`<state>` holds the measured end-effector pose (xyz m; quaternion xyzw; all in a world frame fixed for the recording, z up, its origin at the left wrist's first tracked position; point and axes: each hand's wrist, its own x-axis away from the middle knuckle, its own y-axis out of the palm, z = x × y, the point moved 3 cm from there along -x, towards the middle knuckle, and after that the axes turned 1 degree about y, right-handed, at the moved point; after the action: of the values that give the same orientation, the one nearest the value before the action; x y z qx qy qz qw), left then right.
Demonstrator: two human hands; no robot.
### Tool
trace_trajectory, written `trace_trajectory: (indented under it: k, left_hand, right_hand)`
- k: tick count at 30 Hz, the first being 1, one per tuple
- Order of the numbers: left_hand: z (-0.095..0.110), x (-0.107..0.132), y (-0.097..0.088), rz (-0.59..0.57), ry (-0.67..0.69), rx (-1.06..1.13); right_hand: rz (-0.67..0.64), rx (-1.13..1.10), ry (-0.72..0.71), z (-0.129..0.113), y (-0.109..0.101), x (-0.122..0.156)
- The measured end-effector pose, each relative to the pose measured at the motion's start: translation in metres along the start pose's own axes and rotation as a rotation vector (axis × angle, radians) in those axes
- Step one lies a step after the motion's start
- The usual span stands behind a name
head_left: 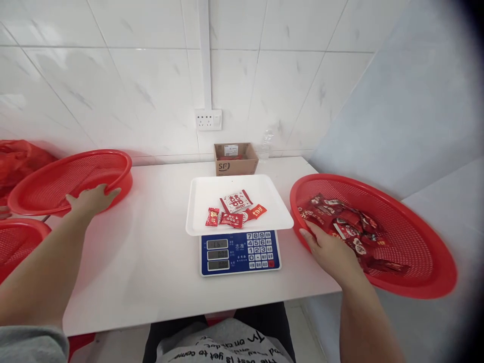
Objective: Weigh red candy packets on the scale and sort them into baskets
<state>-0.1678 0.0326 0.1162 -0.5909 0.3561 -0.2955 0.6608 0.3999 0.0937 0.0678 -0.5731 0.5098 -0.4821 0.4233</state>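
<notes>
Red mesh basket on the right [416,252] is the biggest thing going on here: round, shallow, bright red plastic with a fine grid of holes and a thick rim. It sits at the right edge of the white table [151,282] and sticks out past it. Its twin, the red mesh basket on the left [56,181], is tilted up at the table's far left corner and looks to have nothing in it. A third red basket [18,242] peeks in low on the left, with a red plastic bag [18,161] behind it. Dead center is a blue-faced digital scale [240,252] with a white tray [204,194] on top, and a small cardboard box [236,160] stands by the tiled wall behind it. Left hand [93,199] is palm-down on the left basket's near rim, fingers hooked over the edge, so it's got hold of the rim. Right hand [333,252] is inside the right basket, pushed up against the pile of red candy packets [351,222]. Can't tell whether it's pinching anything, since the fingers are buried in the wrappers. A few more packets on the tray [236,209], one bigger and the rest small, are bunched near the front middle.
</notes>
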Motion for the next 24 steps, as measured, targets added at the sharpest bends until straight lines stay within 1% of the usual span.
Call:
trace_trajectory:
  k: [3,10,14,19,24]
  left_hand:
    - [0.023,0.013,0.000,-0.088,0.038,-0.045]
    - [0.082,0.057,0.002,-0.113,0.326,-0.004]
    - [0.108,0.069,0.006,-0.174,0.369,-0.017]
    - [0.129,0.069,0.010,-0.206,0.363,-0.028]
    - [0.135,0.066,0.012,-0.204,0.346,-0.004]
  right_hand:
    - [0.010,0.006,-0.003,0.000,0.000,0.000]
    - [0.011,0.009,-0.002,0.000,0.001,0.001]
    - [0.006,0.019,0.002,0.001,0.002,0.001]
    - [0.004,0.010,0.001,0.000,0.001,0.003]
    - [0.007,0.019,0.000,-0.001,0.000,0.003]
